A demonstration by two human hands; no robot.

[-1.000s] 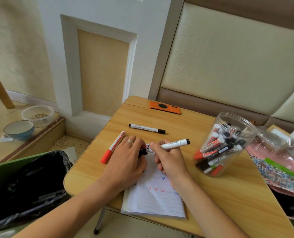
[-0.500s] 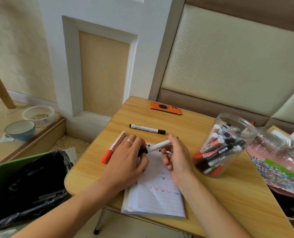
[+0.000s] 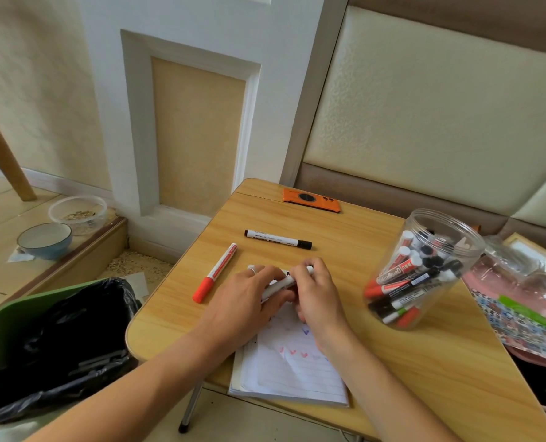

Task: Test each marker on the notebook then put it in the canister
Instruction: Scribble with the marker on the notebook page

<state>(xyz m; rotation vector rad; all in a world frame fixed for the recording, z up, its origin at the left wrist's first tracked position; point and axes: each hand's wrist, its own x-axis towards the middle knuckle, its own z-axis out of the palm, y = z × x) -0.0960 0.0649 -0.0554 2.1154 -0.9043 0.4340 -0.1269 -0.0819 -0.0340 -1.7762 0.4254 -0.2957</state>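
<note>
A white-barrelled marker [image 3: 278, 284] is gripped by curled fingers of both the left hand [image 3: 246, 301] and right hand [image 3: 318, 298], above the lined paper notebook [image 3: 292, 368] on the wooden table [image 3: 425, 355].

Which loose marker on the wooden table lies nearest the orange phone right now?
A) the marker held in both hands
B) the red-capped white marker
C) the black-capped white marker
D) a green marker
C: the black-capped white marker lies flat just in front of the orange phone, while the red-capped white marker sits lower left and the held white marker is gripped by the left hand and right hand.
</note>
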